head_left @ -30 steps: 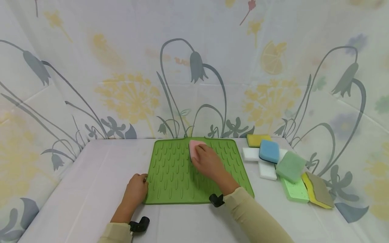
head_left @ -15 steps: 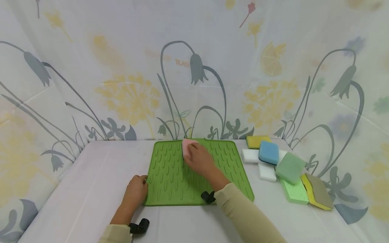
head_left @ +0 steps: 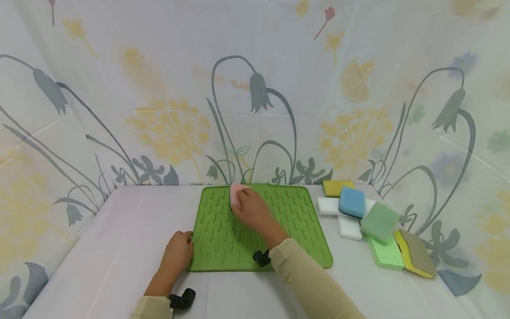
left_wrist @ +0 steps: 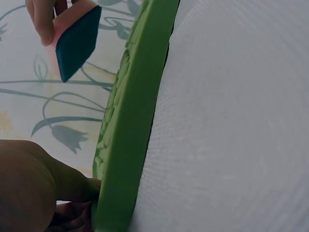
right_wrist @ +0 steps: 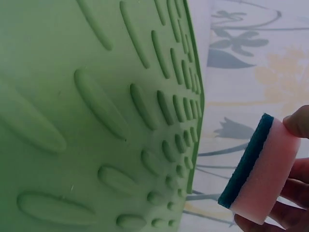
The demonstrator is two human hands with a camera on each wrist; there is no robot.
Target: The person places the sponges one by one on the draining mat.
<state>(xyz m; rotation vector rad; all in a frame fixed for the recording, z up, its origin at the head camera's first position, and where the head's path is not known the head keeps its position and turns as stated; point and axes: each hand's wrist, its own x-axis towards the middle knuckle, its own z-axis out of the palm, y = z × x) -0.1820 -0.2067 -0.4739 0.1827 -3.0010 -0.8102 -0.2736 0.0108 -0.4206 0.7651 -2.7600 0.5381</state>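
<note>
A pink sponge [head_left: 235, 192] with a dark teal scouring side [left_wrist: 79, 46] is pinched between the thumb and fingers of my right hand [head_left: 255, 212]. Both wrist views show the sponge held clear of the green ridged drying mat [head_left: 296, 221], its scouring side facing the mat. The hand is over the mat's far part, left of its middle. My left hand [head_left: 178, 252] grips the mat's left edge near the front corner. In the left wrist view its thumb [left_wrist: 77, 186] presses that edge, with the other fingers partly hidden below.
To the mat's right lies a loose group: a yellow sponge [head_left: 338, 188], a blue one [head_left: 352, 202], white blocks [head_left: 349, 227], green sponges [head_left: 380, 223] and a yellow-and-grey sponge [head_left: 416, 253]. A flower-patterned cloth [head_left: 167, 88] stands behind the white tabletop [head_left: 131, 230].
My right hand has moved left over the mat with the pink sponge, from around its middle. My left hand has stayed at the mat's edge.
</note>
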